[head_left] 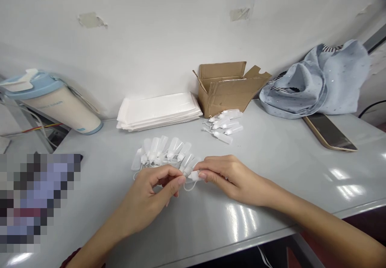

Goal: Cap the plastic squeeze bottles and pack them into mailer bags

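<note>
My left hand (159, 185) has its thumb and forefinger pinched together; what lies between the fingertips is too small and hidden to make out. My right hand (230, 175) grips a small clear plastic dropper bottle by its white top (195, 175), the thumb below and fingers above. A thin white strap (189, 188) loops down between the two hands, whose fingertips nearly meet. Just behind them lies a loose group of similar dropper bottles (155, 147) with white tops. Another pile of dropper bottles (226, 123) rests farther back to the right.
Along the wall stand a stack of white packets (159, 107) and an open cardboard box (232, 95). A blue and white tumbler (60, 103) is at left, near a blurred-out patch. At right, a light blue cloth bag (316, 83) lies beside a phone (330, 131) on the grey table (271, 155).
</note>
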